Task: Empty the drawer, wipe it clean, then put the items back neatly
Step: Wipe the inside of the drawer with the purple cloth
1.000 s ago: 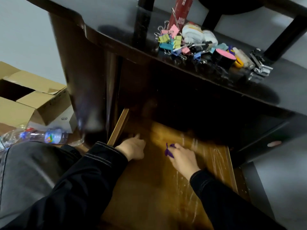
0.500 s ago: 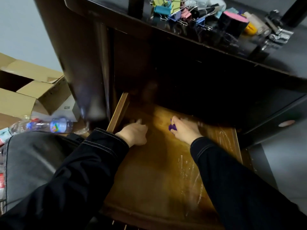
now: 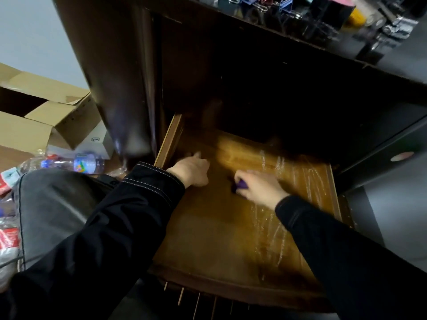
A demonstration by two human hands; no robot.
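The wooden drawer (image 3: 208, 239) is pulled out below the dark desk, its bottom bare and streaked with wet marks on the right. My right hand (image 3: 260, 188) grips a small purple cloth (image 3: 241, 185) and presses it onto the drawer floor near the middle. By the drawer's left wall, my left hand (image 3: 193, 170) rests on the floor with its fingers curled loosely, holding nothing. Binder clips and tape rolls (image 3: 300, 10) taken from the drawer lie in a pile on the desk top.
A dark desk (image 3: 254, 72) overhangs the back of the drawer. An open cardboard box (image 3: 41, 121) and a plastic bottle (image 3: 69, 162) lie on the floor to the left. My grey-trousered knee (image 3: 53, 204) is beside the drawer.
My right hand has swept the purple cloth back and forth over the drawer floor, now pulled back from the rear. The camera has tilted down and closer. My left hand stays by the left wall.
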